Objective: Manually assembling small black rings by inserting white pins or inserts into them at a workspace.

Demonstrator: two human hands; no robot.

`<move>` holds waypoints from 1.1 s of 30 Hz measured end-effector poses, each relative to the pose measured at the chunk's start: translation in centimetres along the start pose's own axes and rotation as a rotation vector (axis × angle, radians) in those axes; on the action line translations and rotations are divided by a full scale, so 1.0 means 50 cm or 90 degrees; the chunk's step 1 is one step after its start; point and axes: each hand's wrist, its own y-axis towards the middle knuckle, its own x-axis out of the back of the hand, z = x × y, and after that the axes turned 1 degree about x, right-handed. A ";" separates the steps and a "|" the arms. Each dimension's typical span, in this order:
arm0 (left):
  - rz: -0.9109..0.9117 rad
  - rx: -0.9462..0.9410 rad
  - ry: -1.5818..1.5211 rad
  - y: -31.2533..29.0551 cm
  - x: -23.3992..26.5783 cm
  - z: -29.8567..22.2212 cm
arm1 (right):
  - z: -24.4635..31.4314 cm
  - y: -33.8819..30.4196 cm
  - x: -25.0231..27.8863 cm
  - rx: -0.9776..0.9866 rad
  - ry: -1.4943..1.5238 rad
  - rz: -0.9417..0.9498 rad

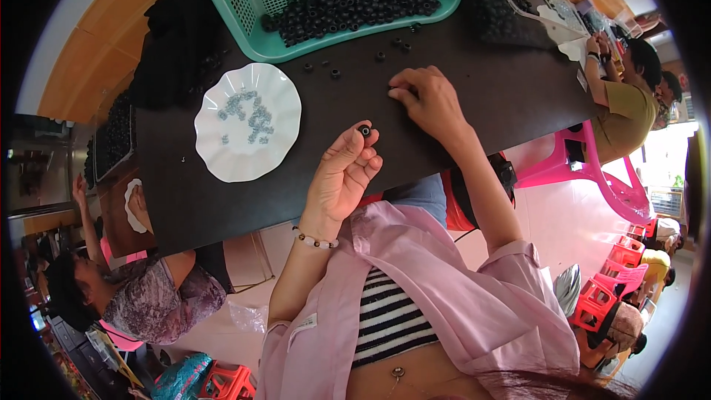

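Left grip (341,172) clamped on black bead (364,131), frame centre; wrist crosses near edge of table (511,89). Right grip (432,102): can't tell if closed; open room rightward. Green basket (266,48), top: black beads (355,0). White plate (252,159), left: translucent bits (259,118).

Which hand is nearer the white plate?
Left. The left hand is to the right of the white plate, holding a black bead; the right hand is farther right, over the dark table.
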 end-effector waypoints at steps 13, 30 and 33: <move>0.015 0.022 -0.020 -0.006 -0.001 -0.003 | 0.062 -0.003 0.036 -0.034 0.275 0.028; -0.023 -0.041 0.112 -0.014 0.002 0.017 | 0.127 -0.056 0.062 -0.046 0.439 0.174; -0.004 -0.018 0.076 -0.013 -0.003 0.019 | 0.120 -0.060 0.066 -0.031 0.464 0.156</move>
